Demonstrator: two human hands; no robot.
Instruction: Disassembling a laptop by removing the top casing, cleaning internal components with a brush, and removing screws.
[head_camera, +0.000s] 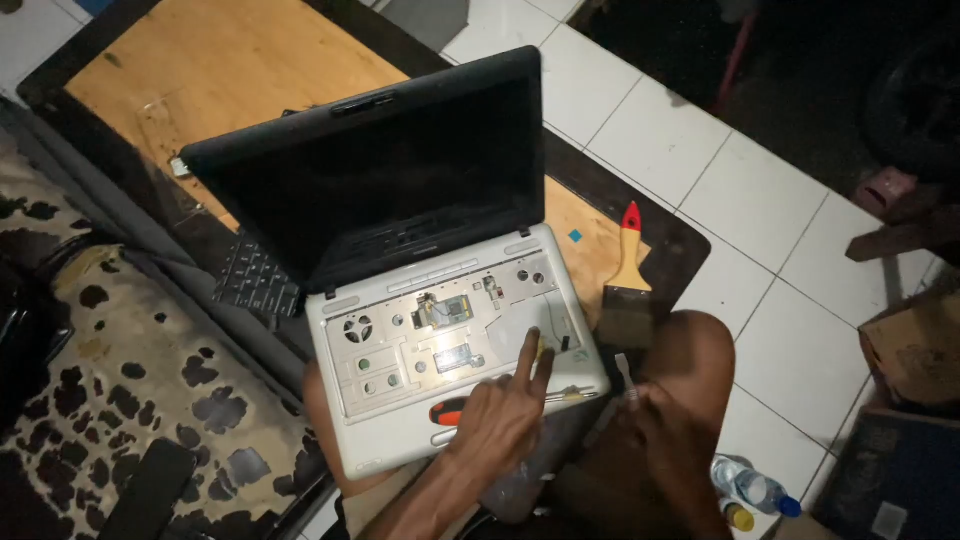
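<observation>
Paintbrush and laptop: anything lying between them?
Head view: only a bare strip of the wooden board separates the paintbrush from the laptop; a small blue square sits on the board just above that gap.

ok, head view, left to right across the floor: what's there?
Black detached keyboard → open grey laptop with its keyboard removed → left hand on the palm rest, by a red-and-black screwdriver → red-tipped wooden paintbrush → clear plastic bottle with blue cap → cardboard box.

Your laptop sits on your lap, removed keyboard left of it, brush right on the board. Screwdriver lies on the laptop's front edge under your left hand; bottle far right.
</observation>
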